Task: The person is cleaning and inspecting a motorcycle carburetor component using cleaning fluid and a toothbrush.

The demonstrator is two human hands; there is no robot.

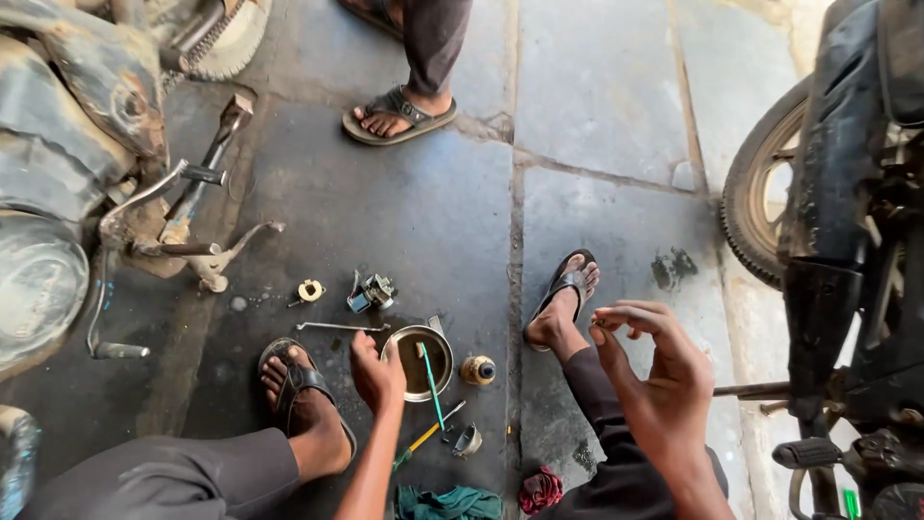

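A metal bowl [422, 361] sits on the floor [423, 212] near the middle of the view, with a thin brush [432, 383] leaning in it. The left hand [375, 374] lies just at the bowl's nine o'clock, touching its rim. A small round part [477, 370] stands at the bowl's three o'clock. A carburettor-like part [372, 292] lies at twelve o'clock, a ring-shaped part [310, 290] at ten o'clock, and a thin rod [342, 327] between them and the bowl. A screwdriver [426, 436] lies at six o'clock, a small clip [468, 441] beside it. The right hand [654, 371] is raised at three o'clock, well apart from the bowl. Motorcycles flank the floor: one [87, 144] at nine o'clock, another [847, 241] at three.
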